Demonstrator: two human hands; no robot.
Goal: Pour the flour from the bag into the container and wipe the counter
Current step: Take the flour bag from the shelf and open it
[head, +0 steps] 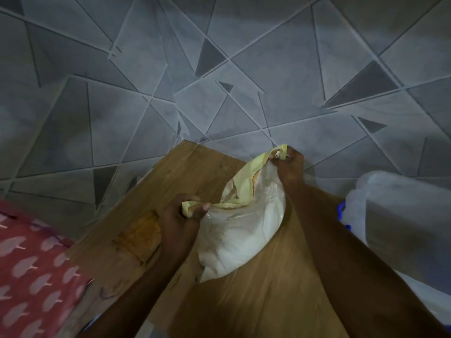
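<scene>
A clear plastic flour bag [246,230] with a pale yellow top strip lies on the wooden counter [268,301], bulging with white flour. My left hand [180,220] grips the near end of the yellow strip. My right hand [290,164] pinches the far corner of the strip, lifted above the counter's back edge. The strip is pulled taut between both hands. A translucent plastic container [400,215] with a blue handle part [340,211] stands at the right, blurred.
A red cloth with pale pink shapes [34,269] lies at the lower left beside the counter. An orange stain [144,230] marks the wood near my left hand. A grey tiled floor with triangular lines [219,69] fills the background.
</scene>
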